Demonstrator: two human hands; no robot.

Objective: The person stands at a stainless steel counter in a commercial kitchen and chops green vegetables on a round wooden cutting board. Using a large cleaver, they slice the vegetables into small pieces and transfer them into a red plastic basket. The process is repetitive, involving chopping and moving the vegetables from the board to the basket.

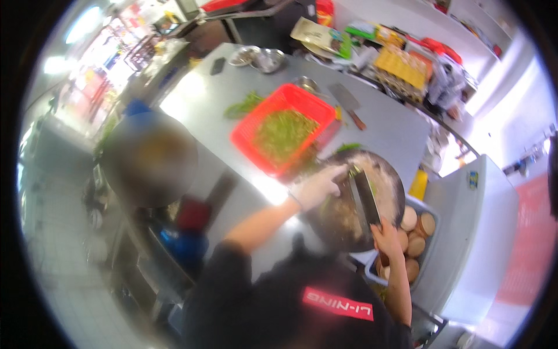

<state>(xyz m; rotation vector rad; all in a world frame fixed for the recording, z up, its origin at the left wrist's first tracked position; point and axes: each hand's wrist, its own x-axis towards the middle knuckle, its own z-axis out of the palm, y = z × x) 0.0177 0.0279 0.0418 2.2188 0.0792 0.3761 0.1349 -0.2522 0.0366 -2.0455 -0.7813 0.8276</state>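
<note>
My right hand (387,239) is shut on the handle of a cleaver (367,198), its broad blade over a round, worn chopping block (386,176). My left hand (314,188), in a pale glove, is over the block's left side, its fingers pointing at the blade. A bit of green vegetable (354,171) lies by the blade's far end; whether my left fingers grip any is unclear. Beyond my left hand stands a red plastic basket (248,150) holding cut green vegetables (283,133). Leafy greens (347,147) show at the block's far edge.
A second cleaver (346,99) lies on the metal table (388,131), near a small metal bowl (306,83). More greens (244,106), metal bowls (267,60) and a dark phone-like object (217,66) are farther off. A bin of round brown items (416,246) stands right. A blurred round shape (150,159) is left.
</note>
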